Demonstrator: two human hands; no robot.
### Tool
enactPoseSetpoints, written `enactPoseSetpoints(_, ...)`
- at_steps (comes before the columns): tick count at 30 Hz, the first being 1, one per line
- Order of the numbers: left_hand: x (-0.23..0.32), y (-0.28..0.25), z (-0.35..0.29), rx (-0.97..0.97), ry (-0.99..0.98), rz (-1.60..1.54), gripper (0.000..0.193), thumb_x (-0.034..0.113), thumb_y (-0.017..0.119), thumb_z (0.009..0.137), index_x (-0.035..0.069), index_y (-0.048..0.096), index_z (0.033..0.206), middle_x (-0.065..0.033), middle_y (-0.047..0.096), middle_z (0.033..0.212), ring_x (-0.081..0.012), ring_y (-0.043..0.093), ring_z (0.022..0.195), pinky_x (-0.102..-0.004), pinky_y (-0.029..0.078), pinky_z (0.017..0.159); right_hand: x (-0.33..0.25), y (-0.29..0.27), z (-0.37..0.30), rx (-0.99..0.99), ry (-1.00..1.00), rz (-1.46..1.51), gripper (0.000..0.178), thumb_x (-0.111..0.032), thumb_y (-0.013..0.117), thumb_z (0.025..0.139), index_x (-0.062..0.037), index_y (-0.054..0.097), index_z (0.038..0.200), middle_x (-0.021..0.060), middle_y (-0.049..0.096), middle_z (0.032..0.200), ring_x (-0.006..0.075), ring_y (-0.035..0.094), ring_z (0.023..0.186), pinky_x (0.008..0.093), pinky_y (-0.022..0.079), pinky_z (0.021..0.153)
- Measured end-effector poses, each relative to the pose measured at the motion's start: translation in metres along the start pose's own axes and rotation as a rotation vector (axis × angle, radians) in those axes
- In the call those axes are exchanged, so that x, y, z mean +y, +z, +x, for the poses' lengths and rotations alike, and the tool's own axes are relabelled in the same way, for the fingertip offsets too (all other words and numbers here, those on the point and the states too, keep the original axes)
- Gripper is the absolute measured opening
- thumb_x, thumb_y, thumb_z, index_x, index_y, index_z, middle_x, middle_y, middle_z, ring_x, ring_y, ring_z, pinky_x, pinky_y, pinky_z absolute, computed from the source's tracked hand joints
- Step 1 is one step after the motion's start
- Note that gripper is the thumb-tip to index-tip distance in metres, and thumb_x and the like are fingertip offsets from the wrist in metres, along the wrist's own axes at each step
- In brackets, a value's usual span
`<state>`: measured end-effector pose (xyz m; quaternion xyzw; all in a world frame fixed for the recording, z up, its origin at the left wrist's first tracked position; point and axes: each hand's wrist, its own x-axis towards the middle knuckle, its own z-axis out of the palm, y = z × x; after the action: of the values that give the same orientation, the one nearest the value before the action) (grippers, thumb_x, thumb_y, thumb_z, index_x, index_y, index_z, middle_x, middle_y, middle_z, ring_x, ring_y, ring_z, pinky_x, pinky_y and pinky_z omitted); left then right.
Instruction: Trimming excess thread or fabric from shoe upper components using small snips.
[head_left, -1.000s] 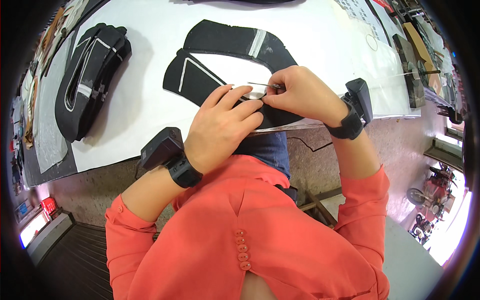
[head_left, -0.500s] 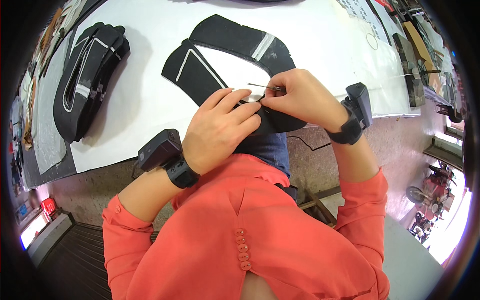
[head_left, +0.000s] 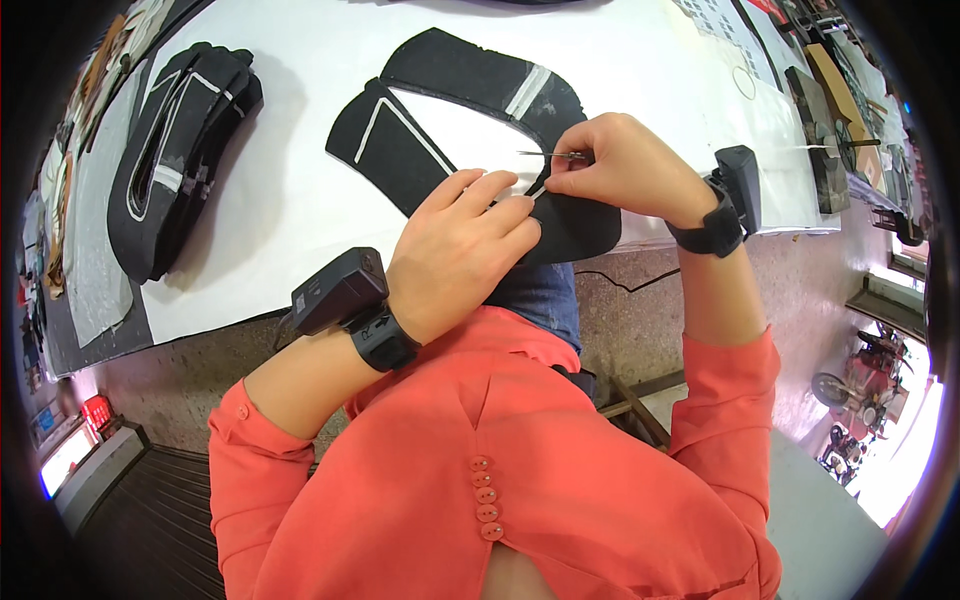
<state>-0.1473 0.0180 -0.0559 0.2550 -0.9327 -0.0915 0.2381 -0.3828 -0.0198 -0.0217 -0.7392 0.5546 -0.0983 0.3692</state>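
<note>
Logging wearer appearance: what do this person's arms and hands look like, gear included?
Left hand and right hand: both ungloved. Coral-red fabric sleeves, three-quarter length, the left one with a small coral button. Black wrist bands hold dark, boxy devices.

Bright, even light fills the room, with daylight burning out to white at a doorway [head_left: 905,460] on the lower right and a smaller opening [head_left: 68,466] on the lower left. The paper [head_left: 300,210] glows pale, a soft shadow falls on it to the right of the black stack [head_left: 190,150], and the plastic [head_left: 95,262] carries a dull sheen. Fisheye curvature bends edges toward a dark, purple-fringed rim, where clutter turns small and smeared.
</note>
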Motion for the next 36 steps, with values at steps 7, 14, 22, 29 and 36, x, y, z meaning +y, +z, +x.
enactPoseSetpoints(7,0.004,0.007,0.002,0.043,-0.018,0.058,0.013,0.010,0.065,0.083,0.008,0.065,0.096,-0.0037,0.068,0.118,-0.0273,0.059,0.124,-0.0450,0.048,0.105,0.001,0.001,0.004,-0.029,0.017,0.024,0.024,-0.021,0.074,0.076,0.0021,0.073,0.083,0.0152,0.067,0.070,0.0254,0.065,0.064,0.0321,0.052,0.065)
enactPoseSetpoints(14,0.005,0.008,0.000,0.030,-0.027,0.064,0.014,0.011,0.065,0.084,0.009,0.066,0.098,-0.0032,0.068,0.123,-0.0263,0.059,0.124,-0.0450,0.046,0.107,0.004,-0.005,0.006,0.005,-0.018,0.019,0.024,-0.020,0.072,0.077,0.0024,0.073,0.085,0.0158,0.068,0.070,0.0247,0.066,0.065,0.0334,0.052,0.065)
enactPoseSetpoints(22,-0.028,-0.018,-0.004,-0.119,0.133,-0.076,0.026,0.011,0.069,0.077,0.009,0.069,0.103,-0.0025,0.069,0.121,-0.0260,0.061,0.121,-0.0439,0.049,0.104,-0.015,0.022,-0.006,0.009,0.079,0.033,0.025,-0.021,0.070,0.078,0.0026,0.074,0.084,0.0198,0.067,0.069,0.0310,0.069,0.065,0.0363,0.053,0.063)
enactPoseSetpoints(29,-0.022,-0.017,-0.007,-0.074,0.135,-0.032,0.016,0.008,0.064,0.080,0.007,0.067,0.096,-0.0030,0.069,0.119,-0.0259,0.061,0.120,-0.0429,0.049,0.105,-0.009,0.023,-0.012,0.104,0.012,0.113,0.021,-0.021,0.071,0.079,0.0004,0.074,0.083,0.0183,0.067,0.069,0.0324,0.067,0.065,0.0379,0.053,0.064)
enactPoseSetpoints(36,-0.008,-0.006,-0.002,-0.013,0.055,0.004,0.017,0.007,0.061,0.083,0.007,0.066,0.100,-0.0039,0.068,0.120,-0.0265,0.060,0.120,-0.0434,0.048,0.106,-0.015,0.007,-0.002,-0.019,0.083,0.041,0.019,-0.019,0.073,0.079,-0.0002,0.074,0.084,0.0153,0.069,0.071,0.0274,0.067,0.063,0.0343,0.052,0.062)
